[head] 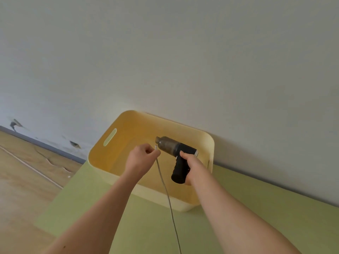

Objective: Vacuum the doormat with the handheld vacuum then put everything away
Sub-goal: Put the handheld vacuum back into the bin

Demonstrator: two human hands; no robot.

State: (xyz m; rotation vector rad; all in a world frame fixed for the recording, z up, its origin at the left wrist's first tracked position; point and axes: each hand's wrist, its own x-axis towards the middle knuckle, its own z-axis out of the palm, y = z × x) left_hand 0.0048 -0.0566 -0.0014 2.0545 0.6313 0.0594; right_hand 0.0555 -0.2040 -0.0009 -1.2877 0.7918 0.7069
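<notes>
My right hand (pixel 190 163) grips the black handle of the handheld vacuum (pixel 176 147), whose smoky clear nozzle points left, held above the open yellow bin (pixel 102 154). My left hand (pixel 142 158) pinches the plug end of a thin grey cable (pixel 167 197) just left of the vacuum's nozzle. The cable hangs down from my fingers over the bin's front wall and runs off the bottom of the view. The bin stands on a pale green surface (pixel 256 217) against the wall. No doormat is in view.
A white wall (pixel 183 61) rises right behind the bin. Wooden floor (pixel 23 171) with a grey skirting board lies to the left, below the green surface's left edge. The wall's lower left part has chipped paint.
</notes>
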